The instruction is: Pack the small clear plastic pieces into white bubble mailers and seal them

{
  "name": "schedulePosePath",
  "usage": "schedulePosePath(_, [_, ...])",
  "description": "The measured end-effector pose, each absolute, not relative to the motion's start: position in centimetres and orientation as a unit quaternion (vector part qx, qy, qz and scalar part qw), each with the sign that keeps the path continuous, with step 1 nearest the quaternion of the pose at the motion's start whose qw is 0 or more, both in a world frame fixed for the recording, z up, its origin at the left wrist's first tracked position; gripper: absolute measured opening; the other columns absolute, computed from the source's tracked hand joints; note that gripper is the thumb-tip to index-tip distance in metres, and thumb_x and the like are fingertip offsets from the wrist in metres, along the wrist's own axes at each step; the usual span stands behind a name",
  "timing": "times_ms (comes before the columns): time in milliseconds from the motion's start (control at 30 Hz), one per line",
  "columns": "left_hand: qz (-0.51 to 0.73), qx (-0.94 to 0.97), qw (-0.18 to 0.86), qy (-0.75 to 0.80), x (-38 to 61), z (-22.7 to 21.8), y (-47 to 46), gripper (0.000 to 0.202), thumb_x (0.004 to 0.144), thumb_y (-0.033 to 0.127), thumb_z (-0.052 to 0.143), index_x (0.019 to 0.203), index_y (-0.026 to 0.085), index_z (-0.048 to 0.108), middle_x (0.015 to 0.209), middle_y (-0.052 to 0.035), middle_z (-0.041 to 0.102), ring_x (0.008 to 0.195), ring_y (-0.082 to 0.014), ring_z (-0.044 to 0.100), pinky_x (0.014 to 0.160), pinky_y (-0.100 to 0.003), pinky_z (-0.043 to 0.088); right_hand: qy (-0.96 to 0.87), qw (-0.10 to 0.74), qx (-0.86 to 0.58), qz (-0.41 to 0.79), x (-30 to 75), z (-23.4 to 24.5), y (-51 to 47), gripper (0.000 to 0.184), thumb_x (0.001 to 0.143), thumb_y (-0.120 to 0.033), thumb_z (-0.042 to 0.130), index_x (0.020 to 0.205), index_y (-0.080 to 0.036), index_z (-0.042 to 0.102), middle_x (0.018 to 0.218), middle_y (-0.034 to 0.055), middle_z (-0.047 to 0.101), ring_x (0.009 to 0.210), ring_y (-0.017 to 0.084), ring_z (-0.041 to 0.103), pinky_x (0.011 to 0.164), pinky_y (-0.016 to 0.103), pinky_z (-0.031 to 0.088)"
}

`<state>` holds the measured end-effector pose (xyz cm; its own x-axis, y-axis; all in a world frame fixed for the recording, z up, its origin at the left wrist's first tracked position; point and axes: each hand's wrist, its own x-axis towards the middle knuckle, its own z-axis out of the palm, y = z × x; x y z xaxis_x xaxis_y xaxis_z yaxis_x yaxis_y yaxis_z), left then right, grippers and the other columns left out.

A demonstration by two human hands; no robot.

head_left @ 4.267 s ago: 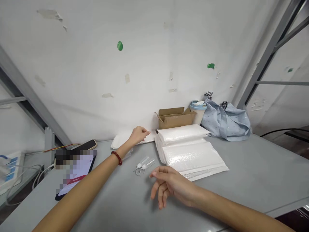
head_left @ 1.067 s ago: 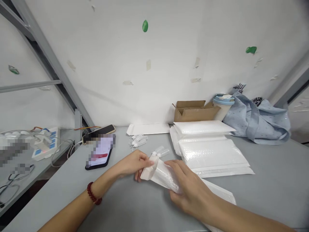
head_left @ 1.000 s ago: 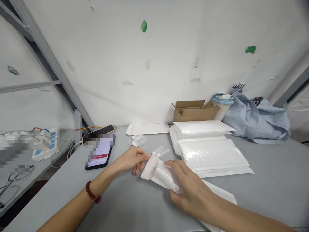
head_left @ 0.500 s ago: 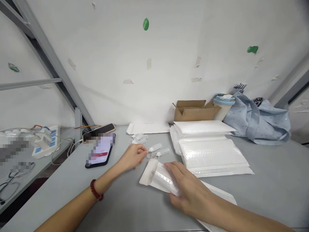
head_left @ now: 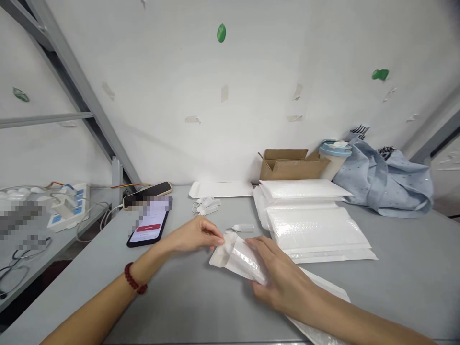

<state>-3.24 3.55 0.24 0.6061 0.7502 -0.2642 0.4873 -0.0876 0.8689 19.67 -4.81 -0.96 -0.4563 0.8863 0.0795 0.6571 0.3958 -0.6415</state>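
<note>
My right hand [head_left: 278, 273] is wrapped round a small white bubble mailer [head_left: 246, 261], tilted above the table with its mouth and flap toward the left. At that mouth my left hand [head_left: 203, 235] is pinched, thumb against fingers. The small white tube with a loop that lay by these fingertips is gone from the table; it appears to be in the pinch, hidden by the fingers and the mailer. Just behind the mailer lies another looped, translucent tube [head_left: 242, 228]. Several similar tubes [head_left: 207, 206] lie in a cluster farther back.
A stack of white bubble mailers [head_left: 318, 227] lies at right, before a cardboard box [head_left: 293, 165], a lidded cup [head_left: 334, 155] and a light-blue bag [head_left: 384, 177]. Two phones, one lit [head_left: 149, 227], one dark [head_left: 151, 193], lie left. Another white mailer [head_left: 319, 330] lies under my right forearm.
My left hand has moved slightly right and down, from beside a small white tube to the mailer's mouth. That tube no longer shows on the table. My right hand keeps its hold.
</note>
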Motion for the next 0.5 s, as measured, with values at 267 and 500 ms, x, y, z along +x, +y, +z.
schedulePosePath(267, [0.102,0.787,0.517,0.321,-0.8,-0.5,0.7,0.027,0.074,0.014,0.047,0.047,0.012,0.049,0.048,0.0062,0.025,0.046,-0.0047,0.023,0.043,-0.02,0.017,-0.816,0.204,-0.457,0.29,19.5,-0.5,-4.9,0.056,0.061,-0.007,0.052,0.116,-0.016,0.045,0.111,0.0091,0.047,0.1,0.023,0.049,0.087,0.036,0.043])
schedulePosePath(500, [0.261,0.766,0.337,0.481,-2.2,-0.8,3.6,0.024,0.081,0.035,0.053,0.083,0.014,0.065,0.066,0.0003,0.056,0.059,-0.011,0.045,0.054,-0.021,0.035,-0.823,0.185,-0.455,0.284,19.6,-0.2,-5.3,0.054,0.063,-0.009,0.052,0.116,-0.016,0.045,0.11,0.0094,0.047,0.1,0.024,0.048,0.085,0.037,0.043])
